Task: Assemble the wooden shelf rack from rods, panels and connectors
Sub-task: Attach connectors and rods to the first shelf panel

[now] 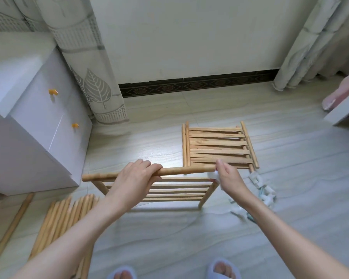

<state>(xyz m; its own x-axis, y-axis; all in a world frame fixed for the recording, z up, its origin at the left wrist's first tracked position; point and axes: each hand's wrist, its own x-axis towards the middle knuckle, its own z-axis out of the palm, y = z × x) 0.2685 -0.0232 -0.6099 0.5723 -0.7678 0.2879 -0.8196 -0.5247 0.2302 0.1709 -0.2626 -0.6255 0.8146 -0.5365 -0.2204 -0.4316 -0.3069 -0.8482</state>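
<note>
A partly built wooden rack [177, 191] stands on the floor in front of me, with a slatted shelf between short legs. Along its top runs a round wooden rod [181, 170]. My left hand [133, 178] grips this rod near its middle, fingers curled over it. My right hand [228, 178] holds a white plastic connector [213, 175] at the rod's right end. Beyond the rack, a stack of slatted panels with rods [218, 147] lies flat on the floor.
Several loose rods [63, 216] lie on the floor at lower left, one long rod [10, 228] further left. A pile of white connectors [262, 193] sits right of the rack. A white cabinet [34, 121] stands at left, curtains and wall behind. My slippered feet [222, 268] are below.
</note>
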